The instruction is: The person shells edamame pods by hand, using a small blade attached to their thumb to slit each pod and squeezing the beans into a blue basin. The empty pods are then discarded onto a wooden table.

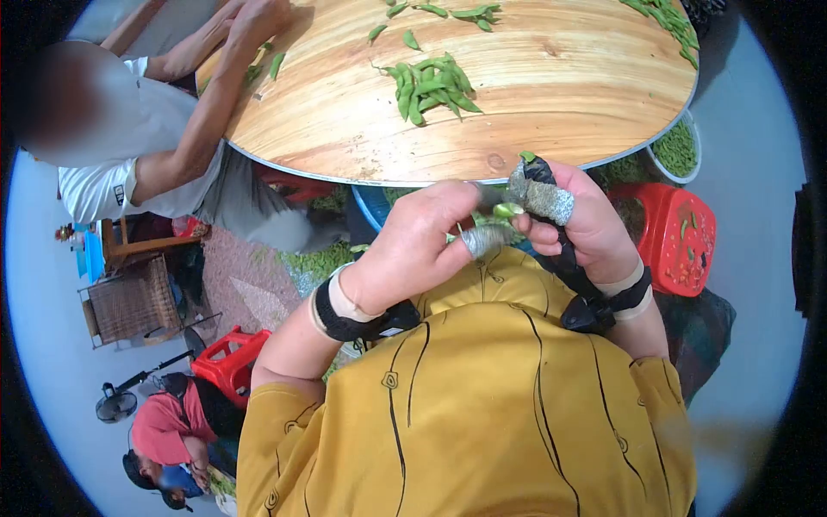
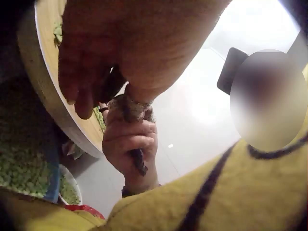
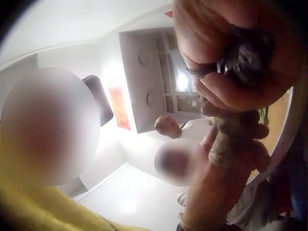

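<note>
Head view: in front of a yellow shirt (image 1: 500, 388), just off the curved near edge of a wooden table (image 1: 560, 77), a small green pod (image 1: 508, 209) between two hands brought close together. Left hand (image 1: 409, 237) with bent fingers and a silver-taped thumb right at the pod, too blurred to tell whether pinching it or merely touching. Right hand (image 1: 590, 215) with fingers curled round crumpled black material (image 1: 566, 255), grey tape over the thumb, a green scrap (image 1: 528, 157) at the top. In the left wrist view, taped left thumb against the right hand, with a black end sticking out below the latter's fingers. On the table, a heap of green pods (image 1: 435, 86), with a few loose ones (image 1: 410, 40) beyond. Below the table's edge, a blue tub (image 1: 370, 205) near the left hand; off to the right, a white bowl (image 1: 687, 180) of green beans and a red stool (image 1: 655, 246) with green bits on top. Seated at the table's left side, a person in a white shirt (image 1: 164, 108)
</note>
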A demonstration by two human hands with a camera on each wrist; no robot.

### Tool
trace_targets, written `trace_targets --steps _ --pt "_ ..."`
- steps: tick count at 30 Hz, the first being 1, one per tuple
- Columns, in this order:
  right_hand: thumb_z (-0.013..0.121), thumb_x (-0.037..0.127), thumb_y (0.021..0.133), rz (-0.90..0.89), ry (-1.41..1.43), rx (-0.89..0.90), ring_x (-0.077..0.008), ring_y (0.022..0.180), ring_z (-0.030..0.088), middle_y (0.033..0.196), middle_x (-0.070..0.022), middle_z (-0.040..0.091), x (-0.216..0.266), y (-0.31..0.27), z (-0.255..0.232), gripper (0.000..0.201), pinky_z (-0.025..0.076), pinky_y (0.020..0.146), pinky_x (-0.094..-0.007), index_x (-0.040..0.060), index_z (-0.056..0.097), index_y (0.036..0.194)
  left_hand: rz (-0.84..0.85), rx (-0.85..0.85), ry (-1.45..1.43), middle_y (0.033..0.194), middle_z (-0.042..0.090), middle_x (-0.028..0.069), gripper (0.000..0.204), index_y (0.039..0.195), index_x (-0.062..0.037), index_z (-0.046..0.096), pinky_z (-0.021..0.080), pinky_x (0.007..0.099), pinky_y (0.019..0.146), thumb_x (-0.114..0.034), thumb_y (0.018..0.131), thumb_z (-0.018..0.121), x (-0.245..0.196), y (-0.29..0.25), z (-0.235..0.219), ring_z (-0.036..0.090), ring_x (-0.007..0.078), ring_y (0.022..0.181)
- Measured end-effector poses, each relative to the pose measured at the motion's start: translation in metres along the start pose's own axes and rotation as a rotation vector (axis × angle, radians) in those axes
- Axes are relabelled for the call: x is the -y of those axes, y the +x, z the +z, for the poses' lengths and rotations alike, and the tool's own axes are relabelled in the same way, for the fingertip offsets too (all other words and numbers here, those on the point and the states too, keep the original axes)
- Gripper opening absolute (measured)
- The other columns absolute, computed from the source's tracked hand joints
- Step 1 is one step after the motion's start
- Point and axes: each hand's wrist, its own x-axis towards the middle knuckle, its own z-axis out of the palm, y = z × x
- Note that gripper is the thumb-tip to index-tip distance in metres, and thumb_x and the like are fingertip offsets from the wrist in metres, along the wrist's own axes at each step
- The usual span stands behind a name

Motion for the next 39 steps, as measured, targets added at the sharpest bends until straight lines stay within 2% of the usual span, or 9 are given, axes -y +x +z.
trace_targets --steps 1,3,8,12,22,25,27,30,39 --pt "0.061 0.021 0.09 -0.005 0.0 -0.006 -0.002 0.053 0.048 0.076 -0.0019 0.061 0.001 -0.002 0.0 0.02 0.036 0.043 -0.017 0.0065 0.056 0.103 0.131 0.058 0.109 0.074 0.055 0.0083 0.028 0.106 0.0007 0.061 0.047 0.0268 0.06 -0.006 0.079 0.065 0.001 0.003 0.001 0.057 0.0162 0.067" --pt "0.06 0.021 0.091 -0.046 -0.008 -0.045 -0.0024 0.052 0.048 0.075 -0.0019 0.061 0.001 -0.005 0.001 0.018 0.037 0.043 -0.0171 0.0064 0.057 0.1 0.079 0.097 0.084 0.082 0.06 0.0048 0.028 0.109 0.0008 0.059 0.048 0.0256 0.062 -0.004 0.083 0.063 0.003 0.002 0.004 0.057 0.0123 0.071" --pt "0.059 0.019 0.091 -0.089 -0.197 -0.084 -0.0029 0.052 0.048 0.073 -0.0003 0.06 -0.003 -0.003 0.0 0.014 0.037 0.044 -0.0176 0.0057 0.059 0.094 -0.168 0.136 -0.55 0.098 0.064 0.0014 0.019 0.109 -0.0002 0.06 0.05 0.0232 0.069 -0.005 0.092 0.055 0.006 -0.002 0.015 0.058 0.0078 0.084" --pt "0.058 0.016 0.089 -0.085 -0.441 -0.088 -0.0027 0.052 0.048 0.071 0.0013 0.059 -0.001 0.002 -0.005 0.012 0.038 0.044 -0.018 0.0044 0.061 0.092 -0.323 0.163 -0.712 0.098 0.063 0.0026 0.02 0.11 0.0002 0.059 0.051 0.0225 0.07 -0.004 0.091 0.054 -0.001 -0.002 0.009 0.058 0.0077 0.082" --pt "0.061 0.011 0.086 -0.103 -0.421 -0.001 -0.0032 0.051 0.049 0.067 0.0019 0.058 0.001 0.003 -0.003 0.007 0.037 0.045 -0.0183 0.0042 0.063 0.087 -0.461 0.209 -0.917 0.085 0.063 -0.0003 0.014 0.102 -0.0011 0.063 0.048 0.0202 0.06 -0.006 0.09 0.057 0.014 0.004 -0.002 0.057 0.0056 0.069" --pt "0.062 0.007 0.084 -0.28 -0.603 -0.175 -0.0058 0.056 0.052 0.069 0.0009 0.06 -0.004 0.007 0.0 0.006 0.041 0.05 -0.0216 0.0032 0.063 0.089 -0.459 0.059 -0.818 0.083 0.064 0.0008 0.012 0.097 -0.0003 0.062 0.047 0.0203 0.057 -0.008 0.09 0.056 0.01 0.01 0.004 0.059 0.0072 0.063" --pt "0.062 0.005 0.083 -0.648 -0.891 -0.304 -0.0078 0.064 0.054 0.073 0.0011 0.06 -0.013 0.012 0.002 0.008 0.045 0.058 -0.0251 0.0027 0.062 0.092 -0.509 -0.088 -0.34 0.079 0.063 0.003 0.014 0.097 0.0004 0.062 0.048 0.0211 0.055 -0.008 0.091 0.053 0.008 0.01 0.003 0.058 0.0075 0.06" --pt "0.061 0.002 0.083 -0.713 -1.078 -0.289 -0.0093 0.07 0.055 0.078 0.0016 0.061 -0.011 0.012 0.008 0.01 0.047 0.063 -0.0263 0.0009 0.062 0.093 -0.481 -0.06 -0.571 0.072 0.061 0.0019 0.018 0.096 -0.0003 0.059 0.048 0.0212 0.054 -0.017 0.094 0.053 0.0 0.008 0.01 0.057 0.0075 0.058" --pt "0.059 0.003 0.085 -0.218 -0.422 -0.041 -0.0054 0.063 0.055 0.08 -0.0015 0.062 -0.011 0.01 -0.009 0.009 0.043 0.05 -0.0204 0.0028 0.06 0.094 -0.506 0.079 -0.76 0.066 0.056 0.0014 0.017 0.087 -0.0035 0.055 0.036 0.0201 0.043 -0.018 0.095 0.05 0.003 0.012 0.014 0.045 0.005 0.048"
